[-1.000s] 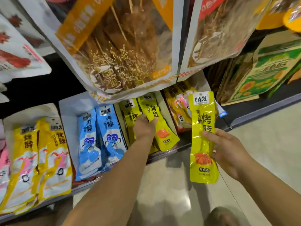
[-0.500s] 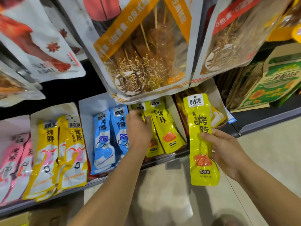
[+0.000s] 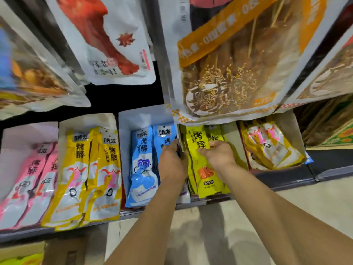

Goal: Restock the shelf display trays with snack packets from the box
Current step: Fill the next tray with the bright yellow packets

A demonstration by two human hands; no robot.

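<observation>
Shelf with five display trays side by side, each holding upright snack packets. From left: pink tray (image 3: 28, 129) with two pink packets (image 3: 32, 169) showing; second tray (image 3: 86, 120) with two yellow packets (image 3: 76, 169) in front; third tray (image 3: 137, 119) with two blue packets (image 3: 141, 169); fourth tray (image 3: 230, 136) with lime-yellow packets, two faces visible; right tray (image 3: 286, 123) with a tilted stack of orange-yellow packets (image 3: 271, 150), number unclear.

Both forearms reached in from the near edge. The left hand (image 3: 172, 161) lay at the card divider (image 3: 182, 142) between the third and fourth trays, fingers up against it; whether it gripped could not be told. The right hand (image 3: 217, 155) was clamped on the upper part of the front lime-yellow packet (image 3: 208, 180), thumb and curled fingers pinching it, the packet standing inside the fourth tray.

Large hanging bags (image 3: 229, 73) overlapped the trays' far ends.
</observation>
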